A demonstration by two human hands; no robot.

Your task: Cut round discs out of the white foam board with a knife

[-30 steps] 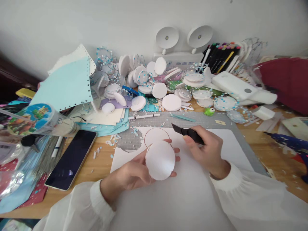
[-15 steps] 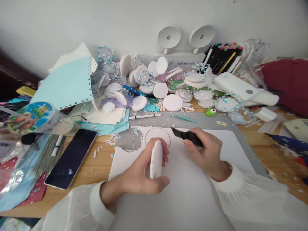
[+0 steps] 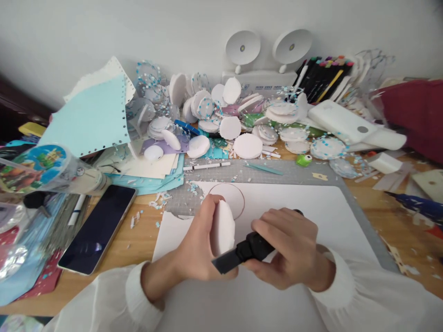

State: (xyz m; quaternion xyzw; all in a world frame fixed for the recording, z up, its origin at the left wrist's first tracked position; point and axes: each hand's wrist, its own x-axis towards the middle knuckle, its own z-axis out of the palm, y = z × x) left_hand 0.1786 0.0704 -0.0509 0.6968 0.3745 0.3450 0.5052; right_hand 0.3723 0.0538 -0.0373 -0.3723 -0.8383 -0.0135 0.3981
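My left hand point(image 3: 197, 246) grips a thick white foam disc point(image 3: 223, 226), tilted on edge between thumb and fingers. In my right hand point(image 3: 287, 246) is a black utility knife point(image 3: 256, 246), its dark blade pointing left, close to the disc's lower edge. Whether the blade touches the disc I cannot tell. Both hands are over a large white sheet point(image 3: 304, 198) with a circle outline point(image 3: 242, 198) drawn near its top left and a piece cut out of its corner.
A grey cutting mat point(image 3: 301, 173) underlies the sheet. Several white discs point(image 3: 248, 145) are heaped along the back. A phone point(image 3: 98, 230) and a lidded cup point(image 3: 41, 168) stand left. A blue glue gun point(image 3: 418, 205) lies right, near a green correction-tape-like item point(image 3: 303, 160).
My right hand has swung the knife down and left, bringing the blade to the disc's lower edge. My left hand has turned the disc so more of its flat face shows.
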